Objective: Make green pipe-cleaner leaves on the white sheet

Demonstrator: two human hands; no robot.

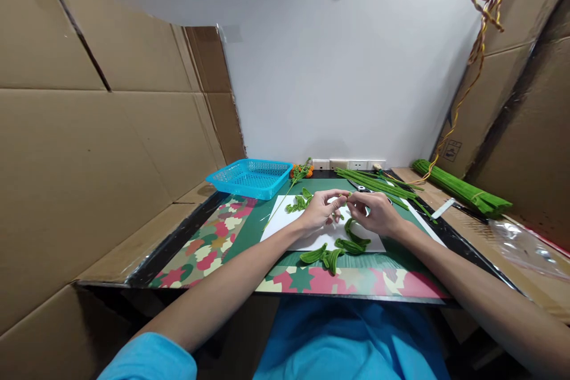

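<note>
My left hand (319, 211) and my right hand (374, 212) meet over a white sheet of paper (278, 231), fingertips pinched together. Between them is a small piece of green pipe cleaner (348, 195), mostly covered by the fingers. Just below my right hand curves a green pipe-cleaner loop (350, 229); I cannot tell if it joins the held piece. Fuzzy green leaf shapes (331, 260) lie nearer the table's front edge, and more bent green pieces (297, 205) rest left of my left hand.
A blue plastic basket (253, 190) stands back left, beside an orange pipe-cleaner flower (307, 171) on a long green stem. Loose green pipe cleaners (371, 180) overlap scissors (363, 189) behind my right hand. At right lie a green bundle (463, 187) and a plastic bag (529, 246). Cardboard walls (111, 148) flank the table.
</note>
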